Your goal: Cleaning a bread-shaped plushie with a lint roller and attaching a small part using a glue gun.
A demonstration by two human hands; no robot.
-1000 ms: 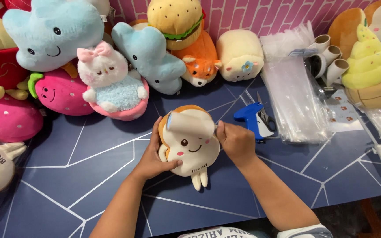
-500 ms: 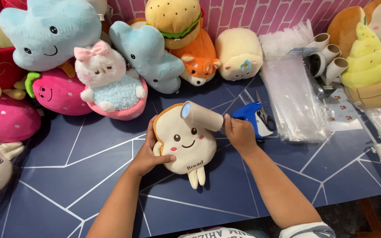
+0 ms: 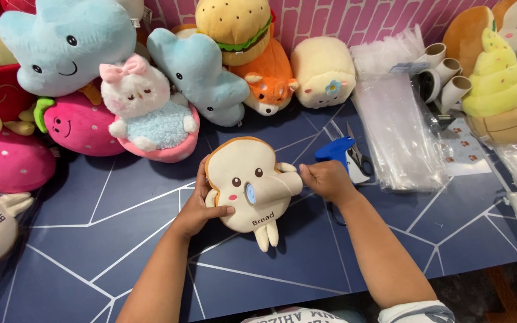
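At frame centre I have the bread plush [image 3: 248, 188] flat on the table [image 3: 121, 239], face up. My left hand [image 3: 198, 206] grips its left edge, fingers curled, thumb on the front. My right hand [image 3: 324, 179] pinches its right arm, fingers closed. A small blue oval sits on its face; I judge that part done, bagging not yet begun. Count: one blue tool [image 3: 335, 149], one pair of scissors [image 3: 359, 157], one stack of clear bags [image 3: 393, 128] upper right, three cardboard tubes [image 3: 447, 75], roughly a dozen other plush toys [image 3: 151, 113] along the top and left.
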